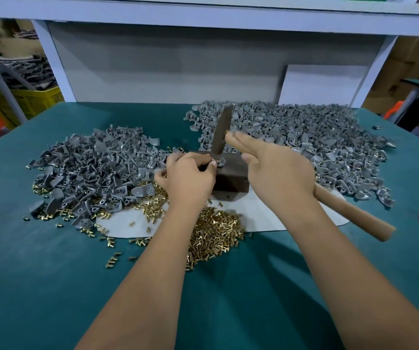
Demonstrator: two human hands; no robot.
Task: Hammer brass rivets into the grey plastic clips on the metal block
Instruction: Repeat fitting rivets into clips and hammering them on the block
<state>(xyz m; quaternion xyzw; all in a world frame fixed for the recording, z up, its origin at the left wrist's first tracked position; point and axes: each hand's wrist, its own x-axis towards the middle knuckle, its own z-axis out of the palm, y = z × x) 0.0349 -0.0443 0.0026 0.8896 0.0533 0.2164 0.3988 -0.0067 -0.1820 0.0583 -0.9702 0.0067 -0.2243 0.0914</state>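
Over metal block [231,173], hammer [222,132] head near-upright, handle toward right

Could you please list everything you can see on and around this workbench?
metal block: one, dark, bench centre
clip on block: one, grey, block top
clip heaps: two, grey, left and back right
rivets: many, brass, near the block
hammer: one, wooden handle, dark head above the block
mat: one, pale, under the block
bench: one, teal
crate: one, yellow, far left
left hand: pinches the clip
right hand: holds the hammer, fingers extended
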